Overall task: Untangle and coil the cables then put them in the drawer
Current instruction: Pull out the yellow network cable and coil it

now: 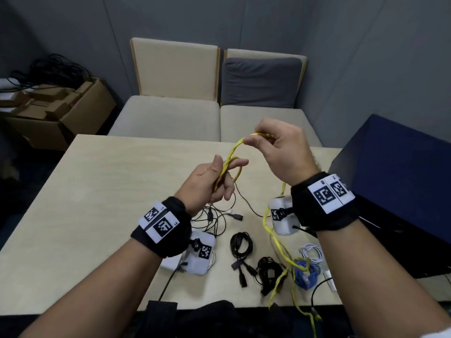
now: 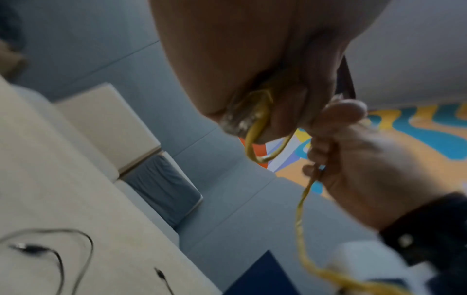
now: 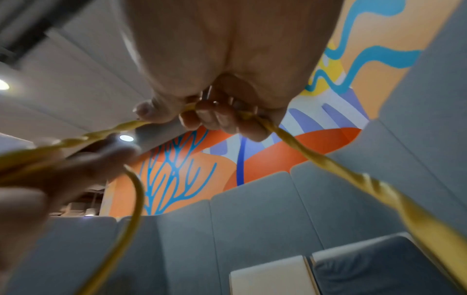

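A flat yellow cable (image 1: pixel 234 148) is held up above the table between both hands. My left hand (image 1: pixel 214 181) grips a small loop of it, thumb and forefinger pinching the strand; the left wrist view shows the yellow cable (image 2: pixel 257 127) looping under the palm. My right hand (image 1: pixel 275 145), higher and further back, pinches the yellow cable (image 3: pixel 316 157) between thumb and curled fingers. From there the cable runs down past the right wrist to the table's front edge, where it crosses a blue cable bundle (image 1: pixel 303 272).
On the pale table (image 1: pixel 92 191) lie thin black cables (image 1: pixel 219 215), a coiled black cable (image 1: pixel 240 242), another black bundle (image 1: pixel 268 269) and a white cable (image 1: pixel 312 252). A dark blue cabinet (image 1: pixel 395 179) stands at the right. Cushioned seats (image 1: pixel 170 118) sit behind, cardboard boxes (image 1: pixel 56 111) at left.
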